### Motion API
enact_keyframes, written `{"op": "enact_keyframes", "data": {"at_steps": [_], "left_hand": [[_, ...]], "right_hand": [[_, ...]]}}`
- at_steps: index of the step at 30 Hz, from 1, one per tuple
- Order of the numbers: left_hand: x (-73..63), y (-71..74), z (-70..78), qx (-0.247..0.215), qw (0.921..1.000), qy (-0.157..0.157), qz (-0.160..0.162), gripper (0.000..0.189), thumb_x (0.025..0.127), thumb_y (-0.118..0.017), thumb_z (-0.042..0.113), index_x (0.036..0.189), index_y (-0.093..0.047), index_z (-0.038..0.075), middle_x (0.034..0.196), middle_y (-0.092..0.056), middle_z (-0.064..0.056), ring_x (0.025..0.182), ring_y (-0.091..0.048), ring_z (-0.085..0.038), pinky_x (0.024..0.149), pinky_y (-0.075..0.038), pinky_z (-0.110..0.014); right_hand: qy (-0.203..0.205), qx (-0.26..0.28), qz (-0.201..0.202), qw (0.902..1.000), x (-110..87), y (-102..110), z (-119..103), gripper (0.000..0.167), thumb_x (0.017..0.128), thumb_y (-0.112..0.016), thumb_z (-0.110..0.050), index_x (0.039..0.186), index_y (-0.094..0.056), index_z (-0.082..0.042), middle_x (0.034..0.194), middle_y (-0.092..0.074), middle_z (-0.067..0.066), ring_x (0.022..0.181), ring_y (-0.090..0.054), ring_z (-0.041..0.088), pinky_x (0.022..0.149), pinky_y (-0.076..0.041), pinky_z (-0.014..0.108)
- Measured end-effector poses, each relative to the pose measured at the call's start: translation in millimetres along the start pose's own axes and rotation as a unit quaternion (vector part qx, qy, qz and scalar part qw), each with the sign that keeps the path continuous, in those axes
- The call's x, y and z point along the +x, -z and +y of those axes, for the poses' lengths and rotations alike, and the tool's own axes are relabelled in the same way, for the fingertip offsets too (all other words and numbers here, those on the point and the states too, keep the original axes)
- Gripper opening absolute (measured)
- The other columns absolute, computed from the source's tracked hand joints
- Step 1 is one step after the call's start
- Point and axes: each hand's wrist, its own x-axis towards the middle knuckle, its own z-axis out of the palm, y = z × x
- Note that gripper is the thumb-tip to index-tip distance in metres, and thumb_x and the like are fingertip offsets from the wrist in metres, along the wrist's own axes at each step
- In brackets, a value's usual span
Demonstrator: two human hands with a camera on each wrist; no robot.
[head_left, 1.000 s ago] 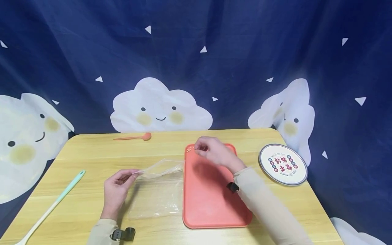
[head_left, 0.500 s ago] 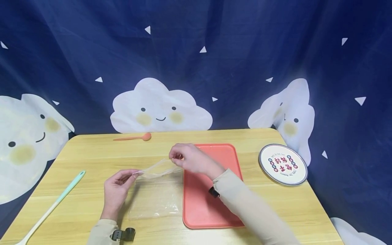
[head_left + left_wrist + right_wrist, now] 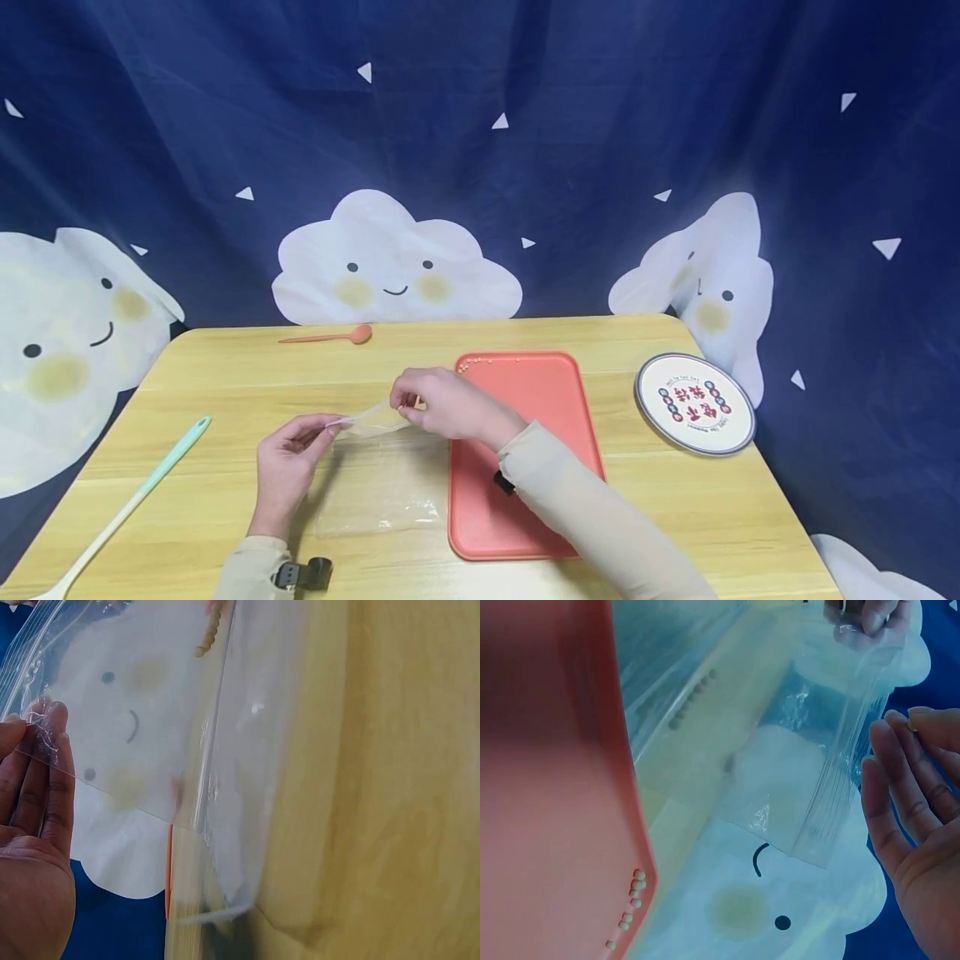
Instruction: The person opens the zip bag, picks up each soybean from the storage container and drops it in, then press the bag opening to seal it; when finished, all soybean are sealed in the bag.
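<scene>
- Head view: pinching the clear bag (image 3: 386,487) at left with the left hand (image 3: 291,458), ideally holding it gaping.
- Pinching a small bead (image 3: 912,727) in the right hand (image 3: 453,404), ideally releasing well inside.

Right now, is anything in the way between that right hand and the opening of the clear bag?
Nothing visible is. The right hand is at the mouth of the clear bag, whose edge the left hand pinches at its other end. The red tray lies beside the bag, not between them.
</scene>
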Motion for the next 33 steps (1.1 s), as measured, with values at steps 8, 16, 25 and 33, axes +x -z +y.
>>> {"op": "enact_keyframes", "data": {"at_steps": [8,16,25,33], "left_hand": [[-1.5,0.2,-0.1,-0.002,1.0000,-0.005,-0.001,0.013,0.081,-0.067,-0.021,0.093,-0.066,-0.016,0.091,-0.073,-0.014,0.081,-0.070,-0.011,0.074,-0.056,-0.020],[-1.6,0.6,0.7,0.004,1.0000,-0.003,0.001,0.013,0.081,-0.067,-0.020,0.093,-0.067,-0.015,0.091,-0.073,-0.012,0.081,-0.070,-0.011,0.074,-0.056,-0.020],[-0.7,1.5,0.5,0.008,1.0000,-0.001,-0.002,0.014,0.081,-0.067,-0.021,0.093,-0.067,-0.015,0.092,-0.073,-0.014,0.082,-0.070,-0.012,0.075,-0.056,-0.020],[-1.5,2.2,-0.1,-0.010,0.9999,-0.007,-0.005,0.014,0.081,-0.066,-0.023,0.093,-0.066,-0.016,0.092,-0.072,-0.016,0.082,-0.070,-0.012,0.076,-0.056,-0.021]], "right_hand": [[0.005,0.008,0.016,0.9998,-4.4,0,6,0.012,0.091,-0.068,-0.009,0.103,-0.068,-0.013,0.096,-0.062,-0.011,0.090,-0.058,0.003,0.082,-0.046,0.015],[-0.060,0.067,0.088,0.9921,-28.1,17,37,0.014,0.093,-0.067,-0.010,0.107,-0.068,-0.010,0.102,-0.063,-0.005,0.097,-0.060,0.015,0.086,-0.052,0.033],[-0.127,-0.006,0.123,0.9843,-55.9,42,98,0.011,0.089,-0.068,-0.005,0.099,-0.068,-0.007,0.099,-0.065,0.002,0.094,-0.061,0.021,0.085,-0.051,0.037],[-0.154,-0.083,0.075,0.9817,-68.8,41,141,0.022,0.088,-0.066,-0.002,0.109,-0.071,-0.002,0.104,-0.069,0.008,0.102,-0.063,0.027,0.094,-0.049,0.041]]}}
